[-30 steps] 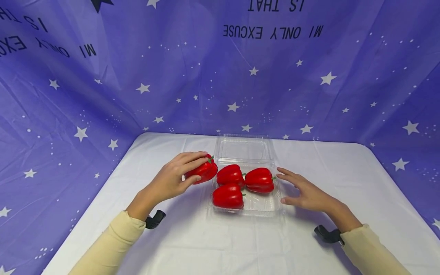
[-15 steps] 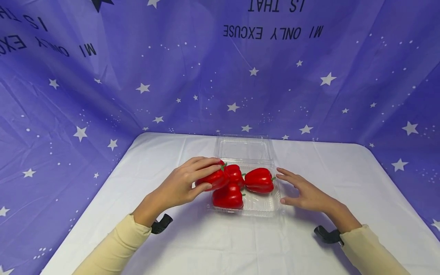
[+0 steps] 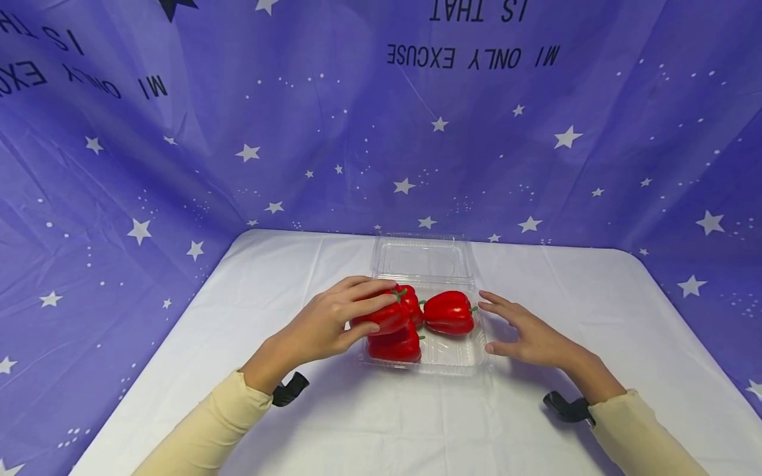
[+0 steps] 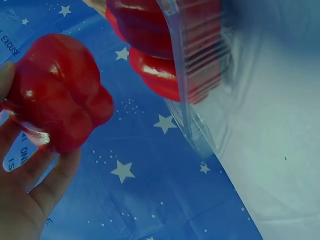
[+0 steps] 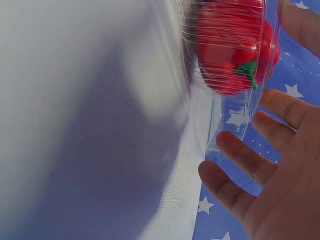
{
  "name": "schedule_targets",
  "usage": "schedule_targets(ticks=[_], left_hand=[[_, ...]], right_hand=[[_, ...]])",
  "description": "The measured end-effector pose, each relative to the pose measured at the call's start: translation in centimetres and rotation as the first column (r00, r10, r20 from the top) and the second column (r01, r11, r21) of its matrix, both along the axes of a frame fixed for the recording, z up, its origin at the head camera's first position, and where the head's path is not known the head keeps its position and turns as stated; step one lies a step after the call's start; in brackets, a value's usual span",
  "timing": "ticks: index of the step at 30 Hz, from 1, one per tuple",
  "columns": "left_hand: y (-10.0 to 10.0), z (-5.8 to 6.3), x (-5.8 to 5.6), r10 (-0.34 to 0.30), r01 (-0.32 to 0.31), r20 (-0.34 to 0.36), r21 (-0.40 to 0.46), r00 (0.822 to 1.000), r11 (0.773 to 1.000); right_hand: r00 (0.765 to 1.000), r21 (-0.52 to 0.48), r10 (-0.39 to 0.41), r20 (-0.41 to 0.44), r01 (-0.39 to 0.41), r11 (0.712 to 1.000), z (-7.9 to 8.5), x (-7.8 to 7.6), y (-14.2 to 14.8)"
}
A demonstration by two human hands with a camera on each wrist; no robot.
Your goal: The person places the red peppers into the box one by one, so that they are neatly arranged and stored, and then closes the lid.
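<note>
My left hand (image 3: 336, 317) grips a red bell pepper (image 4: 60, 92) with a green stem, its fingers and thumb around the sides. In the head view that pepper is held over the left part of a clear plastic clamshell box (image 3: 452, 354). Three more red peppers lie in the box: one at the front left (image 3: 394, 347), partly covered by the held one, one behind it (image 3: 412, 305), and one at the right (image 3: 449, 312). Beside the box's right wall is my right hand (image 3: 536, 337), its fingers spread and holding nothing; its fingertips are at the wall.
The box's clear lid (image 3: 423, 258) lies folded back behind it. A white cloth (image 3: 381, 423) covers the table, and a purple star-printed curtain (image 3: 333, 132) hangs along its back and sides. Black wrist mounts (image 3: 568, 406) sit on both arms.
My left hand has carried its pepper rightward and slightly toward me, from beside the box to over its left part. The right hand and the peppers in the box stay where they were.
</note>
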State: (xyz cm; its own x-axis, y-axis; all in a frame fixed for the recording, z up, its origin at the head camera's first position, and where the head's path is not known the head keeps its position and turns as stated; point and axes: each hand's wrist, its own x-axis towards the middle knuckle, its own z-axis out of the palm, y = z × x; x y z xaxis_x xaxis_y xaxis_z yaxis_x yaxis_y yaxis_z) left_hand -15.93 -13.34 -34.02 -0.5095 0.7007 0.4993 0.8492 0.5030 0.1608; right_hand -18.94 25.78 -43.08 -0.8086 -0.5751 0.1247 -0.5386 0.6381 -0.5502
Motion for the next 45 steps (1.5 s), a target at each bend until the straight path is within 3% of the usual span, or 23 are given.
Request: schedule_targets(ticks=[12, 30, 45], left_hand=[[2.0, -0.1, -0.1, -0.035, 0.035, 0.0, -0.012, 0.999, 0.999], [7.6, -0.8, -0.2, -0.124, 0.126, 0.022, -0.087, 0.992, 0.988], [9.6, -2.2, -0.4, -0.1, 0.121, 0.136, -0.159, 0.986, 0.98]], right_hand=[[1.0, 0.005, -0.009, 0.02, 0.009, 1.0, 0.1, 0.1, 0.0], [1.0, -0.017, 0.001, 0.022, 0.0, 1.0, 0.0, 0.0, 0.1], [0.999, -0.042, 0.038, -0.003, -0.038, 0.998, -0.1, 0.1, 0.2]])
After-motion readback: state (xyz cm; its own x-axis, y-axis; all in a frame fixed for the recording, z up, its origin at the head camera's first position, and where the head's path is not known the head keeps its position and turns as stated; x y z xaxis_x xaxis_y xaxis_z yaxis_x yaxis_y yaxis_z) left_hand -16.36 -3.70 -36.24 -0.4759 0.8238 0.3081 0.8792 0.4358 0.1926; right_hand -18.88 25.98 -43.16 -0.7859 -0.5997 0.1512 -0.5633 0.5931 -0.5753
